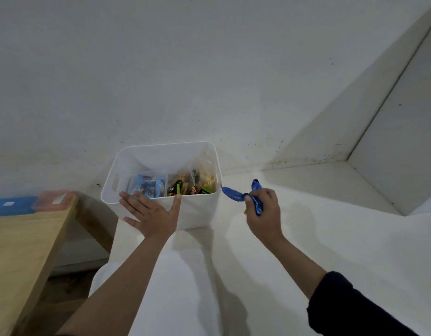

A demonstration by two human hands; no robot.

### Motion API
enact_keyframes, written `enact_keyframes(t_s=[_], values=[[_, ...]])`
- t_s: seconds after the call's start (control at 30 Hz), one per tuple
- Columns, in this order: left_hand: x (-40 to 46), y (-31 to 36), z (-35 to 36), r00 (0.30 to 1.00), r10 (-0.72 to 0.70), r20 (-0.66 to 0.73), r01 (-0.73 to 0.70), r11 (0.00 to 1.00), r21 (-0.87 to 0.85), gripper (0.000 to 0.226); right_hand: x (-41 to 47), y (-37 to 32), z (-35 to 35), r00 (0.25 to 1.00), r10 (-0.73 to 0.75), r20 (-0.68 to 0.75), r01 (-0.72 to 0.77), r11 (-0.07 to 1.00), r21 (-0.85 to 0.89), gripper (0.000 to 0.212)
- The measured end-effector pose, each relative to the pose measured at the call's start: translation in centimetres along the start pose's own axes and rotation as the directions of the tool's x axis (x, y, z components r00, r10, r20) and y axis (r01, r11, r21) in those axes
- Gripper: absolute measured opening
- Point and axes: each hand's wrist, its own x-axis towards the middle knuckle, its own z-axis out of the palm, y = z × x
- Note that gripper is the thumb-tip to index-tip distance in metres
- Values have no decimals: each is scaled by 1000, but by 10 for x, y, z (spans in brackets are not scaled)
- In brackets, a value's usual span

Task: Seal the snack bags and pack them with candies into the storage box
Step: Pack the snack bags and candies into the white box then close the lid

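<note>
A white storage box (200, 209) stands on the white surface against the wall. Inside it lie a clear bag of blue-wrapped candies (147, 187), a dark snack bag with a green clip (179, 189) and a clear bag of yellow snacks (207, 178). My left hand (152, 213) rests flat and spread against the box's near wall, fingertips at the rim. My right hand (264, 209) hovers just right of the box, closed around blue candy wrappers (243, 194), one end of which points toward the box's right wall.
A wooden table (23, 251) stands at the left, with a blue box (10, 204) and an orange-lidded box (53, 200) behind it. The white surface (306, 226) stretches right to a wall corner.
</note>
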Motion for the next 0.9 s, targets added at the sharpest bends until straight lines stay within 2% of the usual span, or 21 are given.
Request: enact_keyframes(t_s=[0.1,0.2,0.33,0.43,0.5,0.57,0.67,0.8,0.9], values=[[-1,1,-3,1000,3,16,-2,1000,-23,120,28,-48,22,986,-169,-4,169,984,63,6],[0,2,-5,999,-6,42,7,1000,-19,123,49,-74,55,961,-265,80,262,964,45,7],[2,0,-4,999,-5,54,7,1000,-26,123,61,-68,100,924,-198,328,238,967,-87,13],[4,-1,-2,999,10,49,-9,1000,-28,123,65,-45,122,846,-112,522,208,970,-128,22],[5,-1,-1,999,21,37,-20,1000,-22,123,68,-35,130,814,-49,579,178,969,-169,34],[4,-2,-1,999,35,23,-35,999,-11,124,71,-29,134,827,-15,562,147,971,-189,43],[2,0,-3,999,35,24,-35,999,-2,127,69,-27,135,879,-38,475,150,968,-201,44],[-1,0,-11,995,11,96,-15,999,36,120,44,-35,120,937,-214,278,260,955,-142,33],[-10,-13,-22,986,132,103,-134,991,14,108,1,-40,109,937,-330,112,346,918,-191,34]])
